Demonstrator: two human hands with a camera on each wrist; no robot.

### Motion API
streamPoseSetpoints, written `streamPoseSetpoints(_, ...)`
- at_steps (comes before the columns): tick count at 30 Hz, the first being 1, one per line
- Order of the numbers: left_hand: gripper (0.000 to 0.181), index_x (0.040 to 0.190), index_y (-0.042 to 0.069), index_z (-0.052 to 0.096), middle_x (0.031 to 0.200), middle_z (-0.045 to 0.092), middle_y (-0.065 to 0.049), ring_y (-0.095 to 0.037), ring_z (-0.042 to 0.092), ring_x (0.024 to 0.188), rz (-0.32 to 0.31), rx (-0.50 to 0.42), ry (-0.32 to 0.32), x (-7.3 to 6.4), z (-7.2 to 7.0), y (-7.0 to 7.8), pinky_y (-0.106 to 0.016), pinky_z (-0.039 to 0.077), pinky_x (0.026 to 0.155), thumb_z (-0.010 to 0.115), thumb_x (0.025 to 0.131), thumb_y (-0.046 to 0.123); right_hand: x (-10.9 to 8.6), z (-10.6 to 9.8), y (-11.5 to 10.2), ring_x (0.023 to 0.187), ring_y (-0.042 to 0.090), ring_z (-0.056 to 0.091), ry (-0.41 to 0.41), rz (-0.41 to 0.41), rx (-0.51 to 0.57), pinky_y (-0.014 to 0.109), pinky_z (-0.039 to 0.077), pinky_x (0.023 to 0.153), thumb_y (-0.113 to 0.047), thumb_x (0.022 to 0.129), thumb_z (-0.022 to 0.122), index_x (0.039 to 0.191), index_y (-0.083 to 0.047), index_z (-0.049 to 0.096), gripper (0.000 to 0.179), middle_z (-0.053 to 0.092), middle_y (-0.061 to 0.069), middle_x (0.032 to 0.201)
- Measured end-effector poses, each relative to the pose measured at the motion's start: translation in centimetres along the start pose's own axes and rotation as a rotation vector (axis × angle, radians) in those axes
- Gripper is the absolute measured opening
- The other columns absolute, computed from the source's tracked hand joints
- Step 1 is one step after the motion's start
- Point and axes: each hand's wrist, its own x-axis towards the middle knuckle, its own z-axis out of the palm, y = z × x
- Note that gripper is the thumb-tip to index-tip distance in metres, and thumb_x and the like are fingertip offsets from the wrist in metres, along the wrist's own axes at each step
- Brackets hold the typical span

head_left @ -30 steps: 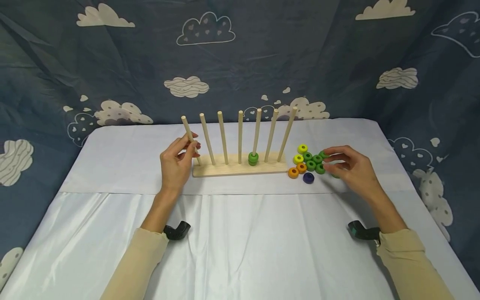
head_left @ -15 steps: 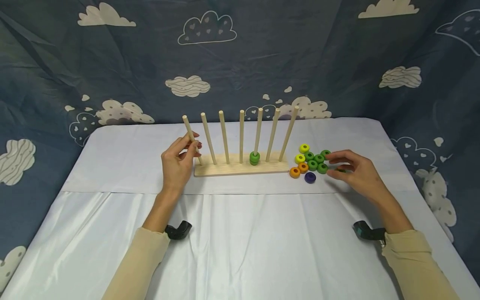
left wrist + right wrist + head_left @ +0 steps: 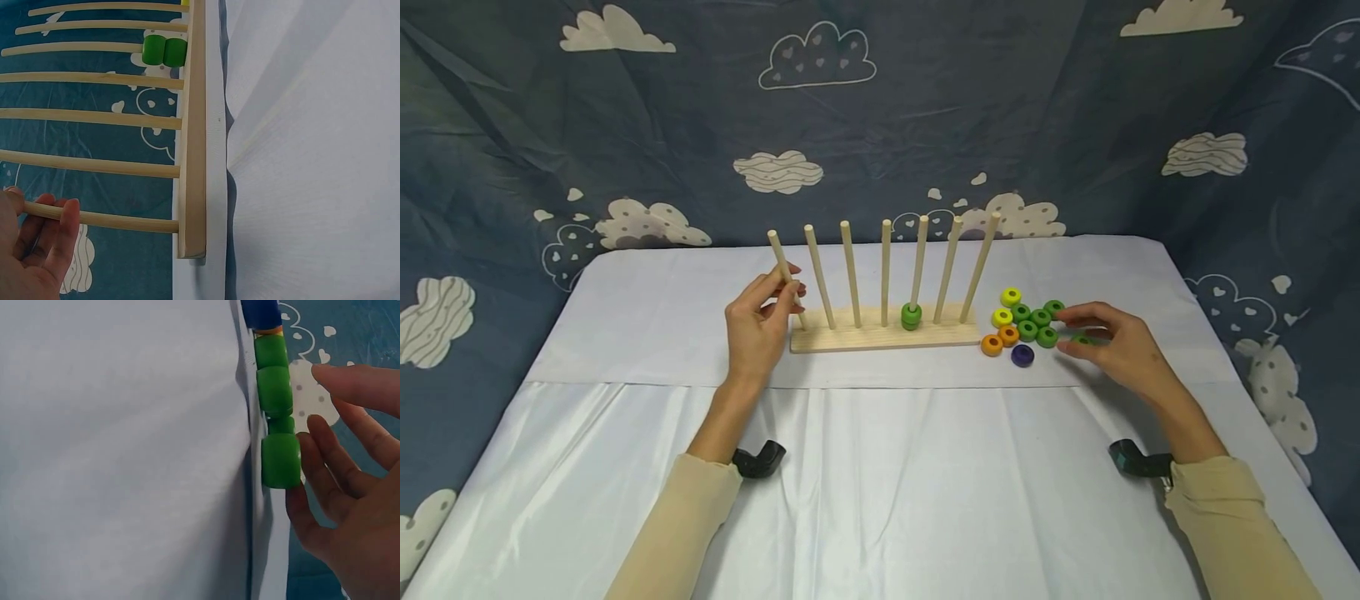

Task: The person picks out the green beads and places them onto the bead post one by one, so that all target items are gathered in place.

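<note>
A wooden base (image 3: 850, 339) carries a row of several upright pegs. My left hand (image 3: 758, 325) grips the leftmost peg (image 3: 119, 220) partway up between thumb and fingers. Two green beads (image 3: 164, 50) are threaded low on another peg, right of the middle. At the right, my right hand (image 3: 1116, 346) is at the edge of the loose green beads (image 3: 1027, 331), thumb spread from the fingers. One green bead (image 3: 281, 461) sits right at its fingertips in the right wrist view, and in the head view it shows between thumb and fingers.
Beside the base's right end lie two yellow beads (image 3: 1002, 317), two orange beads (image 3: 992, 345) and a dark blue bead (image 3: 1022, 356). A white cloth (image 3: 880, 467) covers the table. Behind it hangs a dark curtain (image 3: 880, 117) with a cloud print.
My right hand has shifted slightly right and towards me, and its thumb and fingers have spread. The left hand keeps its grip on the peg. The head view has shifted slightly.
</note>
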Motion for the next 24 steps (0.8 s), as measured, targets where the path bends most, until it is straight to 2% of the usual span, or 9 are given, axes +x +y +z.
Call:
streamPoseSetpoints(3,0.020,0.116,-0.005,0.075,0.097,0.072,-0.024,-0.017,0.071,0.086,0.008,-0.004,0.001,0.1,0.1,-0.1,-0.022,0.066,0.069,0.068,0.099,0.001,0.1,0.0,0.3,0.121,0.030,0.059,-0.008,0.017,-0.012,0.039,0.054,0.105,-0.018,0.092,0.081,0.135,-0.006,0.063,0.048,0.065,0.017,0.137)
streamPoseSetpoints(5,0.020,0.116,-0.006,0.075,0.098,0.072,-0.024,-0.018,0.071,0.086,0.012,-0.005,0.001,0.1,0.1,-0.1,-0.022,0.066,0.069,0.068,0.099,0.001,0.1,0.0,0.4,0.120,0.030,0.059,-0.020,0.029,-0.016,0.027,0.051,0.099,-0.018,0.092,0.080,0.136,-0.007,0.063,0.048,0.066,0.017,0.137)
streamPoseSetpoints(7,0.020,0.116,-0.007,0.074,0.098,0.072,-0.025,-0.018,0.071,0.086,0.014,-0.007,0.001,0.1,0.1,-0.1,-0.021,0.065,0.069,0.067,0.099,0.001,0.2,0.1,0.5,0.120,0.031,0.059,-0.037,0.032,-0.017,0.020,0.047,0.093,-0.018,0.092,0.080,0.136,-0.007,0.063,0.049,0.066,0.018,0.136)
streamPoseSetpoints(10,0.020,0.116,-0.009,0.074,0.098,0.072,-0.025,-0.018,0.071,0.086,0.016,-0.009,0.002,0.2,0.1,-0.1,-0.021,0.065,0.069,0.067,0.099,0.000,0.3,0.2,0.5,0.121,0.034,0.060,-0.061,0.034,-0.018,0.025,0.047,0.095,-0.016,0.092,0.079,0.137,-0.006,0.062,0.049,0.066,0.020,0.135)
streamPoseSetpoints(14,0.019,0.115,-0.008,0.074,0.096,0.072,-0.025,-0.019,0.071,0.086,0.013,-0.005,0.004,0.1,0.1,-0.1,-0.021,0.065,0.069,0.067,0.099,0.000,0.6,0.5,0.4,0.125,0.039,0.059,-0.085,0.051,-0.016,0.049,0.051,0.105,-0.013,0.093,0.077,0.139,-0.005,0.060,0.051,0.064,0.023,0.137)
streamPoseSetpoints(17,0.019,0.115,-0.007,0.075,0.097,0.072,-0.025,-0.018,0.071,0.086,0.010,-0.006,0.003,0.1,0.1,-0.1,-0.022,0.066,0.069,0.067,0.099,0.000,0.7,0.8,0.2,0.126,0.042,0.058,-0.096,0.070,-0.014,0.060,0.049,0.109,-0.012,0.093,0.077,0.140,-0.004,0.059,0.052,0.062,0.025,0.138)
streamPoseSetpoints(20,0.020,0.116,-0.007,0.074,0.098,0.072,-0.025,-0.017,0.071,0.086,0.010,-0.009,0.002,0.0,0.0,-0.2,-0.022,0.066,0.069,0.067,0.099,0.000,0.9,1.1,0.1,0.124,0.043,0.058,-0.091,0.077,-0.024,0.060,0.050,0.107,-0.010,0.092,0.077,0.140,-0.003,0.059,0.051,0.062,0.026,0.136)
streamPoseSetpoints(24,0.020,0.117,-0.008,0.074,0.097,0.072,-0.025,-0.017,0.071,0.086,0.010,-0.009,0.003,0.0,0.1,-0.3,-0.021,0.066,0.069,0.068,0.099,0.000,1.1,1.4,0.2,0.118,0.041,0.062,-0.069,0.069,-0.046,0.052,0.055,0.100,-0.009,0.092,0.078,0.137,-0.003,0.061,0.048,0.065,0.025,0.131)
